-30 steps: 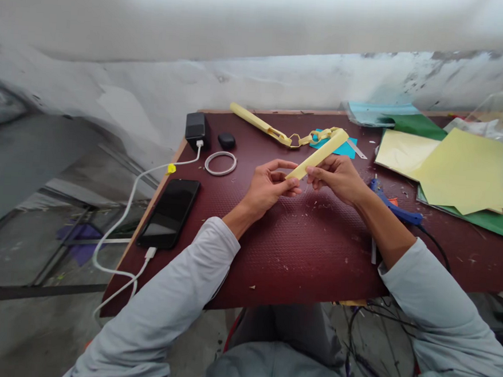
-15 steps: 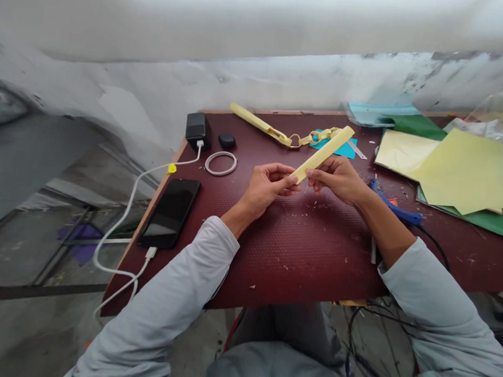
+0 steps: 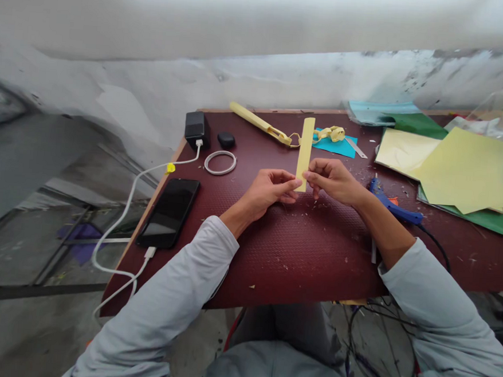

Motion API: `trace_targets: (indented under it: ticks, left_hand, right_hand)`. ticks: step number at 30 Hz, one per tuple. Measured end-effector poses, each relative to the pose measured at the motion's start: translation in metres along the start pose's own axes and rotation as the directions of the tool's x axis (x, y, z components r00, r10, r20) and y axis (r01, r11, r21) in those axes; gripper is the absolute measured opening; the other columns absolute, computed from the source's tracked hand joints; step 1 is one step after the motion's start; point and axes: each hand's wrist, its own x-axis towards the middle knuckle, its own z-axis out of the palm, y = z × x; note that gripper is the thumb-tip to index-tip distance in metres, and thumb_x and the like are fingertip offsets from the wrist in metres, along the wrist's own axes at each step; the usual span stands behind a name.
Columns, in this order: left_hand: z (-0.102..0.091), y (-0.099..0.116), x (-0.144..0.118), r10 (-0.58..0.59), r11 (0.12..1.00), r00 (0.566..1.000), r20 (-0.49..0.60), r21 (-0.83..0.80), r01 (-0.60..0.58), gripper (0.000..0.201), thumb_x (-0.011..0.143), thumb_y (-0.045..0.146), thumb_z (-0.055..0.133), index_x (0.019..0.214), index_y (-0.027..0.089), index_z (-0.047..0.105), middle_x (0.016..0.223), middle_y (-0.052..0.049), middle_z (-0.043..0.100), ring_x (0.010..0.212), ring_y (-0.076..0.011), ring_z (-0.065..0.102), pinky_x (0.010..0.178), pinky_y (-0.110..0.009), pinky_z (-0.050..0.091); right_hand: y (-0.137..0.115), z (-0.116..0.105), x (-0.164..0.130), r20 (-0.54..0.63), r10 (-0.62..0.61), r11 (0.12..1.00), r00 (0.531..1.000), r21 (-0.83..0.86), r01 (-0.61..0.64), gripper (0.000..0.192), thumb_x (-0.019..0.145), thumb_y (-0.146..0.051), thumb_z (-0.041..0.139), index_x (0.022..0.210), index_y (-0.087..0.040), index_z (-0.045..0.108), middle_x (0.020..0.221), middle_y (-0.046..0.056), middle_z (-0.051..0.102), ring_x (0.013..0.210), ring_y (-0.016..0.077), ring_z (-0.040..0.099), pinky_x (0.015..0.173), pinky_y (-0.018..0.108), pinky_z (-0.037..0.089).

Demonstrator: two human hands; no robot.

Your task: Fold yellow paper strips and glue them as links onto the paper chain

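Phone (image 3: 169, 212) at counter (image 3: 298, 260) left edge; charger (image 3: 195, 126) behind it; paper sheets (image 3: 463, 169) far right; glue gun (image 3: 390, 205) before them.

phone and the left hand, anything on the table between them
Nothing: in the head view only bare maroon table lies between the phone and the left hand.

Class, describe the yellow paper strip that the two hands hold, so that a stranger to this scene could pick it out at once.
Find the dark red table; above its middle, the left hand and right hand pinch the lower end of a yellow paper strip. It stands upright and single, unlike the yellow paper chain lying flat behind it.
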Motion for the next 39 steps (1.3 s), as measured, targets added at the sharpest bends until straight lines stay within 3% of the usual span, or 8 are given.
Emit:
trace_targets:
  ticks: [6, 14, 26, 35, 39]
  left_hand:
    - [-0.003, -0.001, 0.004, 0.044, 0.999, 0.998, -0.035, 0.029, -0.043, 0.047, 0.069, 0.044, 0.105, 0.092, 0.011, 0.080, 0.079, -0.004, 0.076, 0.066, -0.0102, 0.070, 0.063, -0.021, 0.062]
    - [0.000, -0.003, 0.005, 0.076, 0.995, 0.994, -0.080, -0.064, -0.081, 0.045, 0.068, 0.041, 0.105, 0.086, 0.012, 0.076, 0.084, -0.004, 0.077, 0.069, -0.0101, 0.071, 0.066, -0.022, 0.060]
    - [0.000, 0.004, 0.004, 0.078, 0.990, 0.989, -0.128, -0.111, -0.093, 0.045, 0.071, 0.043, 0.103, 0.090, 0.014, 0.076, 0.087, -0.003, 0.074, 0.072, -0.0109, 0.070, 0.063, -0.022, 0.060]
    - [-0.002, 0.007, 0.005, 0.124, 0.983, 0.980, -0.154, -0.118, -0.143, 0.050, 0.065, 0.045, 0.106, 0.092, 0.016, 0.076, 0.093, -0.002, 0.076, 0.078, -0.0131, 0.073, 0.067, -0.026, 0.064]
    - [-0.002, 0.006, 0.006, 0.132, 0.980, 0.978, -0.164, -0.124, -0.153, 0.050, 0.065, 0.045, 0.106, 0.092, 0.016, 0.076, 0.093, -0.002, 0.075, 0.077, -0.0122, 0.072, 0.067, -0.025, 0.064]
  right_hand:
    - [-0.003, -0.001, -0.004, 0.131, 0.039, 0.992, 0.991, -0.128, -0.022, 0.045, 0.095, -0.058, 0.084, 0.083, -0.020, 0.066, 0.070, -0.003, 0.064, 0.052, 0.0093, 0.060, 0.047, 0.023, 0.052]
    - [0.006, 0.001, -0.002, 0.033, 0.036, 0.993, 0.999, -0.116, -0.032, 0.034, 0.105, -0.049, 0.075, 0.091, -0.019, 0.067, 0.068, -0.004, 0.062, 0.050, 0.0083, 0.057, 0.045, 0.021, 0.049]
    - [0.005, -0.001, -0.003, 0.154, 0.018, 0.996, 0.988, -0.087, -0.005, 0.022, 0.109, -0.031, 0.067, 0.091, -0.019, 0.062, 0.067, -0.005, 0.062, 0.050, 0.0082, 0.058, 0.048, 0.020, 0.049]
    - [0.006, 0.000, -0.003, 0.181, 0.034, 0.993, 0.983, -0.117, -0.013, 0.019, 0.108, -0.028, 0.064, 0.092, -0.019, 0.064, 0.069, -0.004, 0.064, 0.052, 0.0083, 0.057, 0.047, 0.019, 0.051]
    - [0.008, 0.001, -0.002, 0.178, 0.020, 0.992, 0.984, -0.130, 0.003, 0.026, 0.110, -0.036, 0.065, 0.091, -0.019, 0.062, 0.070, -0.004, 0.063, 0.054, 0.0087, 0.058, 0.047, 0.020, 0.050]
